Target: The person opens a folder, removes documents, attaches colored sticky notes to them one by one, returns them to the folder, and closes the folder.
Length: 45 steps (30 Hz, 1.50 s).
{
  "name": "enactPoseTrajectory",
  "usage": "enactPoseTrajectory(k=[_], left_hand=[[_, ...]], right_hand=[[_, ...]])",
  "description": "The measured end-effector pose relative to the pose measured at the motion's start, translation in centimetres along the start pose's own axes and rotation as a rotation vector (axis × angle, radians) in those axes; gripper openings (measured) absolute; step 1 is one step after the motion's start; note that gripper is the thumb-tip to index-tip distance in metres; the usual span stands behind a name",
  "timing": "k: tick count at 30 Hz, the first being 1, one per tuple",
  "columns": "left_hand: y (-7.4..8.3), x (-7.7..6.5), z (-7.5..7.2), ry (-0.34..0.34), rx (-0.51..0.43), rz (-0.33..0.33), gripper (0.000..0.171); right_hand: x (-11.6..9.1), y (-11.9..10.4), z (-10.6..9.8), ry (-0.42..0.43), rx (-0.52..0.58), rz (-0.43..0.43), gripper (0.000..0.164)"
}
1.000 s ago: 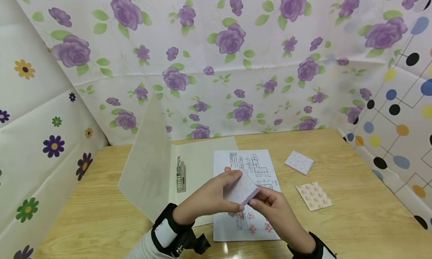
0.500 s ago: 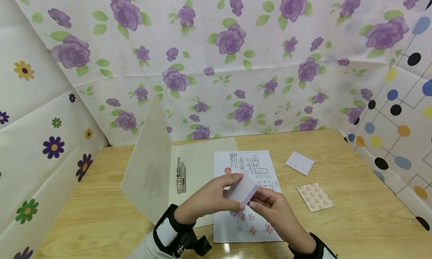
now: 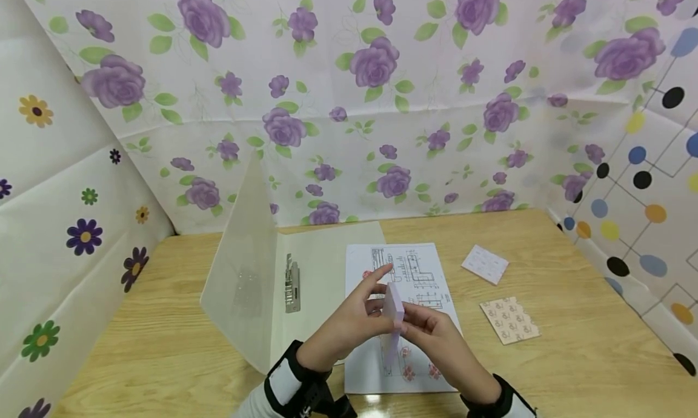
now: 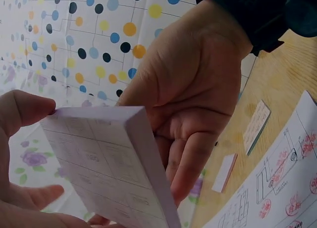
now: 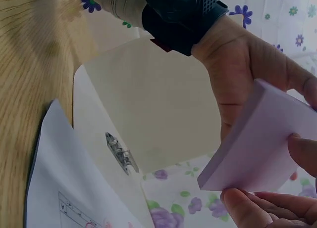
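Both hands hold a lilac note pad [image 3: 395, 304] above the stack of printed sheets [image 3: 376, 369], and it stands nearly edge-on in the head view. The left hand [image 3: 354, 318] grips its left side, index finger stretched up. Thumb and fingers of the right hand [image 3: 438, 342] pinch its right side. In the left wrist view the pad's face [image 4: 94, 159] carries a faint printed grid. Its other face [image 5: 262, 144] looks plain lilac in the right wrist view. Red stamps and line drawings mark the top sheet.
An open cream ring binder [image 3: 240, 285] lies at left, its cover raised and its metal clip [image 3: 292, 285] showing; the sheets overlap its right side. To the right lie a pale patterned pad [image 3: 485, 264] and a tan patterned pad [image 3: 509, 320]. Floral cloth [image 3: 338, 163] hangs behind the table.
The pad has turned from showing its broad face to nearly edge-on in the head view. The left index finger has lifted off its top edge, and the left wrist has shifted right.
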<state>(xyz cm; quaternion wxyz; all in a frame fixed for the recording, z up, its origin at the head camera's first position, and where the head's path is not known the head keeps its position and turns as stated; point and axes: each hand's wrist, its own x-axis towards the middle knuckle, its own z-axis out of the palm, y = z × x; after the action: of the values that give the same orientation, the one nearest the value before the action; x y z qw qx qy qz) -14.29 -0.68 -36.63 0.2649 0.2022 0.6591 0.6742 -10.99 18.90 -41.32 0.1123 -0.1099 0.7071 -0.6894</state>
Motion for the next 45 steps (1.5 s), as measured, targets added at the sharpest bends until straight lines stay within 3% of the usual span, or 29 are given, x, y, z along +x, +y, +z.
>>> enactPoseTrajectory(k=[8, 12, 21, 25, 30, 34, 37, 40, 42, 45], left_hand=[[-0.6, 0.0, -0.4, -0.061, -0.066, 0.117, 0.065], [-1.0, 0.2, -0.5, -0.086, -0.103, 0.169, 0.067], [-1.6, 0.0, -1.2, -0.111, -0.132, 0.201, 0.077], [-1.6, -0.2, -1.6, -0.053, -0.104, 0.209, 0.065], [-1.3, -0.4, -2.0, 0.111, -0.049, 0.159, 0.052], [-1.3, -0.5, -2.1, 0.231, 0.0, 0.137, 0.055], [-1.6, -0.5, -2.0, 0.335, 0.225, 0.215, 0.064], [-1.9, -0.3, -1.7, 0.415, 0.586, 0.355, 0.072], [-2.0, -0.3, -1.4, 0.429, 0.83, 0.461, 0.075], [-1.9, -0.3, -0.9, 0.383, 1.071, 0.567, 0.081]], right_hand=[[0.3, 0.8, -0.4, -0.056, 0.049, 0.046, 0.061], [0.4, 1.1, -0.5, -0.107, 0.13, 0.054, 0.06], [0.6, 1.5, -0.7, -0.046, 0.213, 0.158, 0.031], [0.5, 1.6, -1.0, -0.038, 0.266, 0.171, 0.019], [0.4, 1.4, -1.3, -0.036, 0.285, 0.122, 0.012], [0.4, 1.2, -1.3, 0.018, 0.244, 0.121, 0.012], [0.5, 1.1, -1.3, 0.061, 0.212, 0.129, 0.011], [0.4, 1.0, -1.3, 0.081, 0.195, 0.126, 0.011], [0.4, 1.0, -1.3, 0.086, 0.194, 0.124, 0.011], [0.5, 0.9, -1.3, 0.087, 0.199, 0.121, 0.01]])
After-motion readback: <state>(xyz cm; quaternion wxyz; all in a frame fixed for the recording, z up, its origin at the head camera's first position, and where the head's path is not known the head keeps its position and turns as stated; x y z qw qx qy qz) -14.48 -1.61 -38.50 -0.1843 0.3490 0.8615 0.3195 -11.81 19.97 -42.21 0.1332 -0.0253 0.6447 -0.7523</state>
